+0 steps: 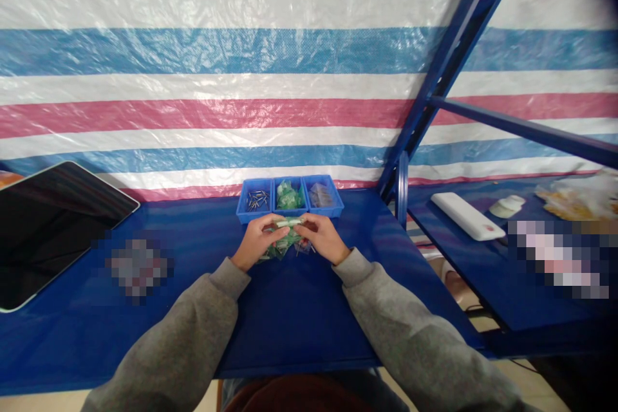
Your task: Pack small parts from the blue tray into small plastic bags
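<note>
Both hands meet just in front of a blue three-compartment tray point(288, 211). My left hand point(259, 239) and my right hand point(322, 237) pinch a small green-and-white plastic packet point(288, 223) between them, one at each end. Under and between the fingers lie more green packets point(280, 246) on the blue table. Beside them, near my right fingers, are small clear bags point(304, 246) with thin pieces. The tray's left compartment holds metal pins point(257, 199), the middle one green packets point(288, 196), the right one clear bags point(320, 196).
A dark-screened tablet point(58, 225) lies at the left, near a blurred item point(138, 267). On the right-hand table point(463, 270) are a white power bank point(467, 215), a small white container point(506, 206) and bags of yellowish pieces point(574, 198). A blue metal frame point(434, 77) rises between the tables.
</note>
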Demonstrator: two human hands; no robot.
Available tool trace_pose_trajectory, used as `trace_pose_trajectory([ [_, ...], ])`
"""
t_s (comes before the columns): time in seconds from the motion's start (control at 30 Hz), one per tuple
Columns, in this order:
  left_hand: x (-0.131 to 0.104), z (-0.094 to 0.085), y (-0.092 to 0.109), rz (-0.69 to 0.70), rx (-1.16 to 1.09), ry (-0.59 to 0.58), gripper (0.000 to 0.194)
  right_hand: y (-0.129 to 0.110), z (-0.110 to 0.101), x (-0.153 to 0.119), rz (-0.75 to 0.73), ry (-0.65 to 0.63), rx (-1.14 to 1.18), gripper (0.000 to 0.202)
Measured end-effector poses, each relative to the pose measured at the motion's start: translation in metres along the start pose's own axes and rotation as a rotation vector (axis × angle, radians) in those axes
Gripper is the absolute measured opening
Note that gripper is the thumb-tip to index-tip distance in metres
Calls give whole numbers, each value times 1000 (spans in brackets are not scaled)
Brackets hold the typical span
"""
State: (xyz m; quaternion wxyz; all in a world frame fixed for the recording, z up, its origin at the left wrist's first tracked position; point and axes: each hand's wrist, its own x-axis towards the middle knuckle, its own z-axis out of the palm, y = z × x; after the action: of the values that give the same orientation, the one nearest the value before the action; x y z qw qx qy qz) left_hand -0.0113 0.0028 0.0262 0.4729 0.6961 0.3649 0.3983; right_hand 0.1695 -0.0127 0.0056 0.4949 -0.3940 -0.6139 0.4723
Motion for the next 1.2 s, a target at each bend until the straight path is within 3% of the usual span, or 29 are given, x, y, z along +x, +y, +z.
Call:
trace_pose_trajectory([
  [0.5,-3,2,3,-22,76,-29,32,1,-1,2,56,16,46,10],
  [0.87,1,-6,6,15,112,-38,31,0,-3,1,-24,70,-65,27],
  [1.07,-2,0,2,9,125,76,36,-3,-3,0,-19,46,2,24],
  [1.2,-4,3,2,-2,58,52,35,-5,-5,0,-20,63,-44,24],
])
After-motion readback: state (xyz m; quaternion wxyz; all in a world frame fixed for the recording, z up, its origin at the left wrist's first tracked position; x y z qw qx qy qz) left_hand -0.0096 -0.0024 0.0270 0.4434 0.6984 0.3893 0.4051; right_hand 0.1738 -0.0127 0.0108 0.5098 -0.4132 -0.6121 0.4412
